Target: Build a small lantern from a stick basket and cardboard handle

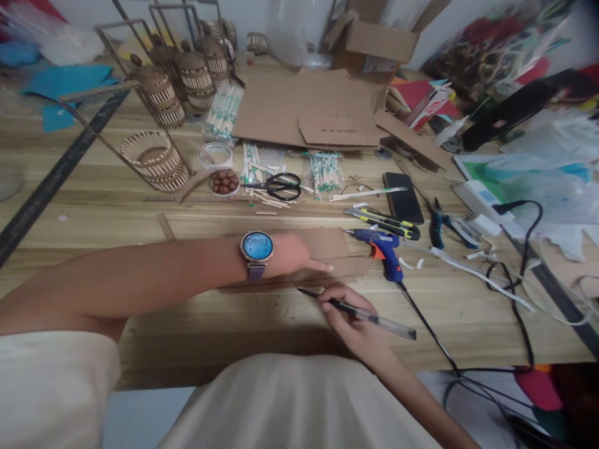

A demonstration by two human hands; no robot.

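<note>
My left hand (299, 254) lies flat, fingers stretched out, pressing on a brown cardboard strip (334, 244) on the wooden table (196, 324). A round watch (257, 246) sits on that wrist. My right hand (349, 315) is closed around a black pen (369, 317), its tip touching the near edge of the cardboard just below my left fingers. Both hands are close together at the table's front middle.
A blue glue gun (384, 249) with a black cord lies right of the cardboard. Behind it are a yellow utility knife (384, 219), a phone (402, 196), scissors (281, 186), a bowl of beads (224, 182), bamboo lanterns (163, 93) and flattened cardboard boxes (304, 106). Pliers and cables clutter the right.
</note>
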